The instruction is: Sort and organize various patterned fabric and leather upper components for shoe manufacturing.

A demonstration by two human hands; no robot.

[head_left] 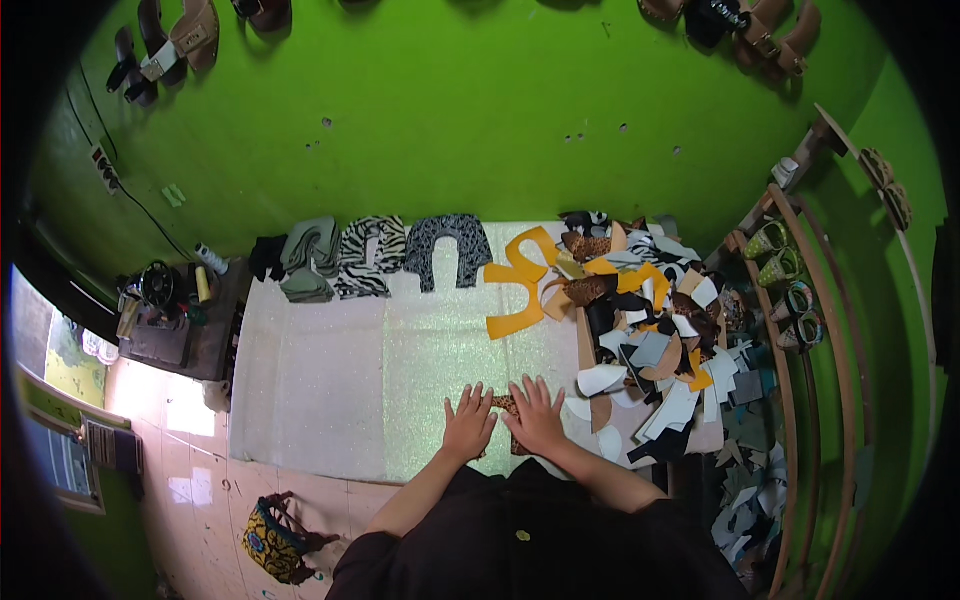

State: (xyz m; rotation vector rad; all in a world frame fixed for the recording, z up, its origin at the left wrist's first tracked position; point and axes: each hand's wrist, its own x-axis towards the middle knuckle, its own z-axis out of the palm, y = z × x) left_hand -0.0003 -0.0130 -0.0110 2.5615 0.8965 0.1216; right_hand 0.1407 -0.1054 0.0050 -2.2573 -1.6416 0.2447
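Black cloth shirt (440, 540): fills your bottom edge, small yellowish mark on the front.
Left hand (469, 422): palm down, fingers straight and spread wide; thumb side toward the print piece.
Right hand (535, 418): palm down, fingers also wide, partly over the print piece.
Brown leopard-print piece (505, 404): on the near part of the work surface, between and under your hands.
Pale, glittery, flat work surface (320, 360): far edge near the bright green painted wall (470, 130).
Far row, left to right: folded grey-green material (308, 280), zebra-print pieces (358, 270), black-and-white patterned U-shaped piece (420, 258), orange-yellow curved pieces (515, 323).
Mixed-colour scrap pile (650, 345): heaped at your right.
Pale shiny tiled floor (190, 450): left; yellow-and-dark patterned bag (272, 545) on it.
Brown wooden rack (845, 400): far right, carries footwear.
Hidden: your hands cover much of the leopard outline; can't tell whether either thumb pinches it.
Cut off: wall sandals (195, 35) along the top.
Hard to read: clutter on the dark left-hand bench (160, 345).
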